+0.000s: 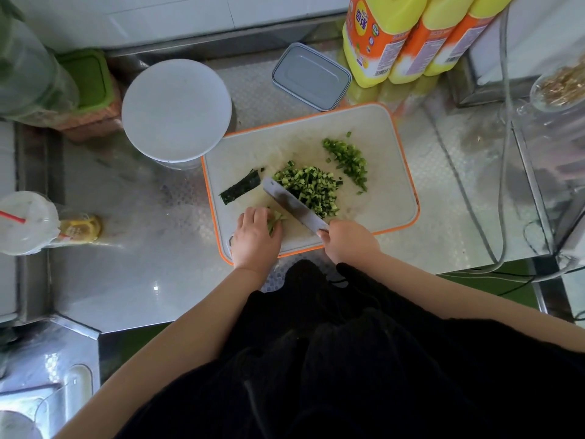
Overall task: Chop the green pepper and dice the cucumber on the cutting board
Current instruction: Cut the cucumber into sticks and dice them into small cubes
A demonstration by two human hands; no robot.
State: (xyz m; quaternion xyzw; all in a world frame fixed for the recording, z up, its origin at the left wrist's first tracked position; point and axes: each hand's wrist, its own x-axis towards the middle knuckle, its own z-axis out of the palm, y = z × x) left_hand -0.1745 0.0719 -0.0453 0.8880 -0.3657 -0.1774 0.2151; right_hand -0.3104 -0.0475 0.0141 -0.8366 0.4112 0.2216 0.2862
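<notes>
A white cutting board (383,147) with an orange rim lies on the steel counter. On it sit a pile of diced cucumber (311,186), a smaller pile of chopped green pepper (348,160) to its upper right, and a dark cucumber strip (240,188) at the left. My left hand (256,237) holds down several cucumber strips (274,221) at the board's near edge, fingers curled over them. My right hand (346,240) grips the handle of a cleaver (292,202), whose blade lies diagonally between the strips and the diced pile.
A white round lid (175,110) covers a container left of the board. A grey rectangular box (311,76) stands behind it, with yellow oil bottles (408,39) at the back right. A lidded cup with straw (27,221) sits far left; cables (503,172) run on the right.
</notes>
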